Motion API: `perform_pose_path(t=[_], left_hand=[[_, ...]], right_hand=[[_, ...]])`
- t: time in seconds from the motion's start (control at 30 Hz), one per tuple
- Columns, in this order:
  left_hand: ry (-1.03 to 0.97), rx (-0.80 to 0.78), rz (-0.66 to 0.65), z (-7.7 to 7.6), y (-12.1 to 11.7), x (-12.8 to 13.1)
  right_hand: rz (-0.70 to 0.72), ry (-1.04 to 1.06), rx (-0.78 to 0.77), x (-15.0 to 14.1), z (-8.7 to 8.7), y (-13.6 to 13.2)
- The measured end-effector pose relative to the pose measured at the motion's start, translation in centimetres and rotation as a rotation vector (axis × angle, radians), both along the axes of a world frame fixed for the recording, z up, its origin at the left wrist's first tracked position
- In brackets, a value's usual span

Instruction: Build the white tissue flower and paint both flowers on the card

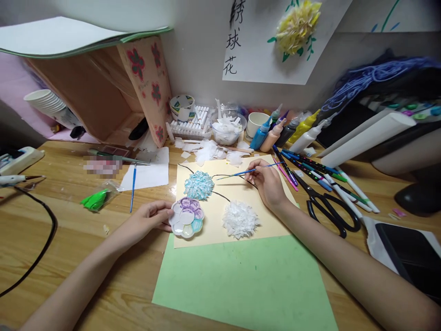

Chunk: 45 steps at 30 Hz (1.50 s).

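Note:
Between the thumb and fingers of my left hand is the edge of a white flower-shaped paint palette, with purple and turquoise paint in its wells. My right hand pinches a thin blue paintbrush, its tip pointing left above the cream paper. A blue-and-white paper flower lies on that paper just above the palette. Lower right of it sits a white paper flower, below my right hand's brush. Dark stem lines run between the flowers.
Green paper lies under the cream sheet. Black scissors and several pens are at the right. Paint bottles and a bowl of paper scraps stand behind. Another brush rests at the left.

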State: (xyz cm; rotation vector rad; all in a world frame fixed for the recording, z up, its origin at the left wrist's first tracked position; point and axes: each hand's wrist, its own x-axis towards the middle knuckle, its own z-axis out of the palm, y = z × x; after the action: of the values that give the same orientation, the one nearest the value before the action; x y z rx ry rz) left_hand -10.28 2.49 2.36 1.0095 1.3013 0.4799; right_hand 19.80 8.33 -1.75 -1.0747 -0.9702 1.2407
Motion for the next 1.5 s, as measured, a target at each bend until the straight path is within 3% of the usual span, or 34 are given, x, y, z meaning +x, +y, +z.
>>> perform_pose_path(t=[0.13,0.27,0.4,0.53,0.7,1.23,1.5], left_hand=[[-0.027,0.016,0.013,0.1,-0.2,0.1],[-0.024,0.036,0.027,0.1,-0.4,0.0],[-0.031,0.057,0.035,0.0,-0.6,-0.1],[-0.06,0.063,0.042,-0.2,-0.6,-0.3],[-0.082,0.045,0.054,-0.3,-0.6,-0.4],[-0.112,0.071,0.047,-0.2,-0.6,-0.6],[-0.093,0.065,0.047,0.1,-0.6,-0.5]], right_hand=[[0.048,0.013,0.106,-0.4,1.1,-0.8],[0.33,-0.167,0.229,-1.6,2.5,-3.3],[0.533,-0.419,0.473,-2.6,3.5,-5.7],[0.564,-0.602,0.67,-3.2,3.8,-6.6],[0.526,-0.688,0.824,-3.5,3.8,-6.6],[0.528,-0.655,0.706,-3.5,3.2,-6.7],[0.559,-0.513,0.438,-3.4,2.8,-6.8]])
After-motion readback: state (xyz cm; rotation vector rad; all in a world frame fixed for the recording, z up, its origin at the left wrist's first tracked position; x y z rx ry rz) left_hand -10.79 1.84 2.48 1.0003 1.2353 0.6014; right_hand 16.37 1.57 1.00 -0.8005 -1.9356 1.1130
